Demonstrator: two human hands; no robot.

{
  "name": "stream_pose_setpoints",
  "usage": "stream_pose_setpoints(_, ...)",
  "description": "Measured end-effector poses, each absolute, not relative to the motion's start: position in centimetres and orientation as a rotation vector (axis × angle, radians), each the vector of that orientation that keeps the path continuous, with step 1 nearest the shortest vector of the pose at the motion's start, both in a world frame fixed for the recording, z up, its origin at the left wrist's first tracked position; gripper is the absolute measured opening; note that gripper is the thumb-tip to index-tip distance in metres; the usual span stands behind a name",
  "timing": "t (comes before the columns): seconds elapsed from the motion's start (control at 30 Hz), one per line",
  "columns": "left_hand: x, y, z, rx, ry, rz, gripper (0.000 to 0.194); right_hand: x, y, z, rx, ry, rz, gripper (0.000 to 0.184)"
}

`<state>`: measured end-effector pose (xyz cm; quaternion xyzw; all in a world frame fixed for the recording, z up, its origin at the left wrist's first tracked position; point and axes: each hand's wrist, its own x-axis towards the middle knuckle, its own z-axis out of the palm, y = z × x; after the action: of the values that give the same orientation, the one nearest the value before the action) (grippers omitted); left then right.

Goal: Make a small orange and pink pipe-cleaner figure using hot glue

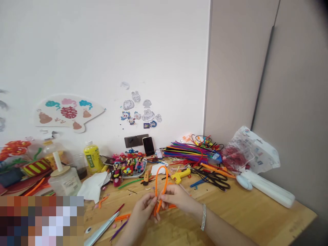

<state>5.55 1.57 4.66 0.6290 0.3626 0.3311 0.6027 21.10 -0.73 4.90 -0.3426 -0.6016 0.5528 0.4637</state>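
Note:
An orange pipe cleaner (167,176), bent into a tall upright loop, is pinched between my two hands above the table's front part. My left hand (146,209) closes its thumb and fingers on the loop's left leg. From the other side my right hand (176,197), with a beaded bracelet on its wrist, grips the right leg; the fingertips of both hands nearly meet. The lower ends of the loop are partly covered by my fingers. More orange pipe cleaners (122,217) lie on the table beside and behind my hands.
Scissors (102,230) lie at the front left near a purple stick. A yellow glue gun (180,175), black-handled scissors (217,179) and a pile of coloured pipe cleaners (187,152) are behind. Small figures (129,167), a yellow bottle (92,157) and a jar (64,181) stand left.

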Motion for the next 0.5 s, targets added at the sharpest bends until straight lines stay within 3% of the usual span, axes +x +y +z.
stream_pose_setpoints(0.3,5.9,1.5,3.8,1.261,0.818,0.797,0.067,20.4,-0.8,4.5,-0.987,-1.538,1.139,0.037)
stream_pose_setpoints(0.5,6.0,1.4,3.4,1.194,0.786,0.797,0.071,20.4,-0.7,4.5,-0.953,-1.361,1.241,0.040)
